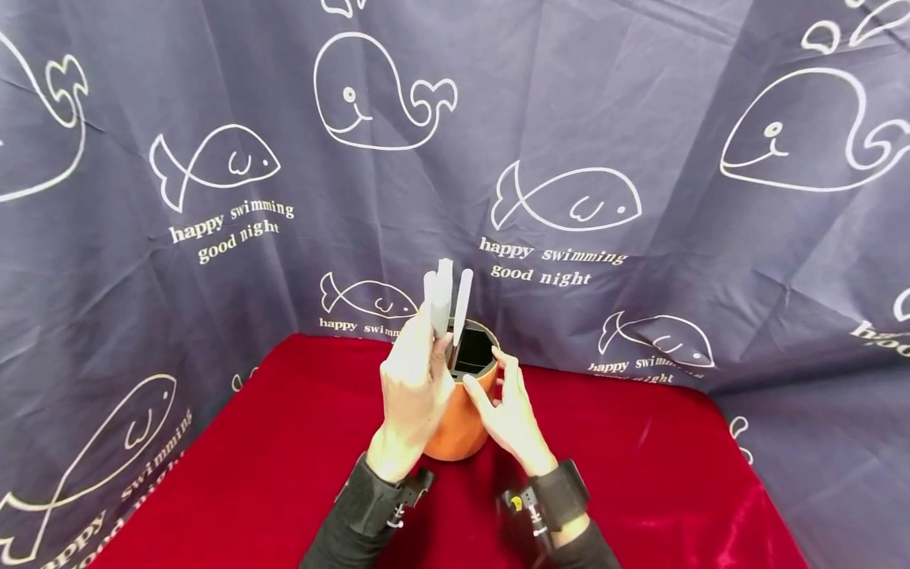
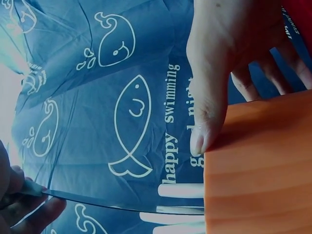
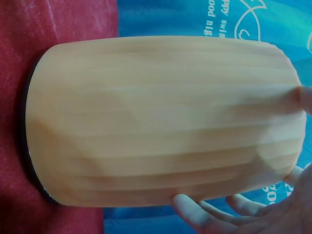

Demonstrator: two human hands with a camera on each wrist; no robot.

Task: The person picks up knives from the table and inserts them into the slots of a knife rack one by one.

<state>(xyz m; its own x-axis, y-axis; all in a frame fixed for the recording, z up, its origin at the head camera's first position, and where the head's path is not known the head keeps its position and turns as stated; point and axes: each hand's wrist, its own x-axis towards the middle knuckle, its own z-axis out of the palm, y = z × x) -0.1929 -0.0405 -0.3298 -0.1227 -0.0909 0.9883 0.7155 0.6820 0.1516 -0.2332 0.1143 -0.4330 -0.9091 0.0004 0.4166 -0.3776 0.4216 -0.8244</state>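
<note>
An orange knife holder [image 1: 455,431] with a ribbed side and a black inside stands upright on the table. My left hand [image 1: 412,387] is raised above its left rim, pinching a knife [image 2: 102,202] by the handle. The blade points down toward the opening, its lower part hidden by the holder in the left wrist view. White handles [image 2: 181,190] of other knives stick up out of the holder. My right hand [image 1: 512,415] holds the holder at the rim, with the thumb at the near edge and the fingers [image 3: 192,212] along the right side.
Red cloth [image 1: 284,474] covers the table under the holder. Behind and on both sides hangs a grey-blue curtain [image 1: 426,205] printed with white fish and whales. Both wrists wear black straps [image 1: 558,490] with small cameras.
</note>
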